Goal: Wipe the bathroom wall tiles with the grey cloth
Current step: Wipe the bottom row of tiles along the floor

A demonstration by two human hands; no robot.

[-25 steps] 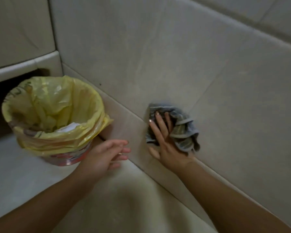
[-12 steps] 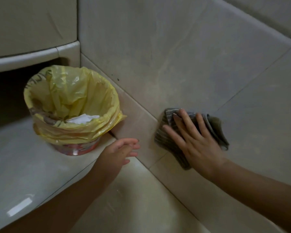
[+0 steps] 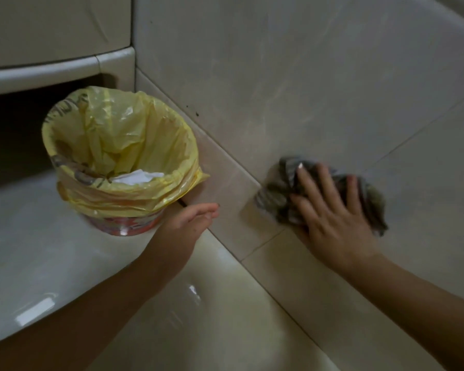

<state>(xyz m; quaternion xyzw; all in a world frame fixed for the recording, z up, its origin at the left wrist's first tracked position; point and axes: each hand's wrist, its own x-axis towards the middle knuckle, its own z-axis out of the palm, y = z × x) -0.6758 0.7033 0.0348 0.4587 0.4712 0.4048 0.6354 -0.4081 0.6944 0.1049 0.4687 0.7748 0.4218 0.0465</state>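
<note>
The grey cloth (image 3: 277, 195) is bunched flat against the beige wall tiles (image 3: 292, 84), low down near the skirting. My right hand (image 3: 332, 212) lies on top of it with fingers spread, pressing it to the wall. Part of the cloth shows on both sides of the hand. My left hand (image 3: 190, 220) hovers empty with fingers together and slightly curled, just right of the bin and close to the skirting tile.
A small bin (image 3: 123, 220) lined with a yellow plastic bag (image 3: 118, 140) stands on a raised tiled step (image 3: 24, 263) in the corner, with white paper inside. A dark recess under a ledge (image 3: 51, 70) lies behind it. Glossy floor (image 3: 198, 330) spreads below.
My right hand has slid the cloth rightwards along the wall, with the fingers spreading wider over it. The view has shifted, so the bin sits more centrally. My left hand stays near the bin.
</note>
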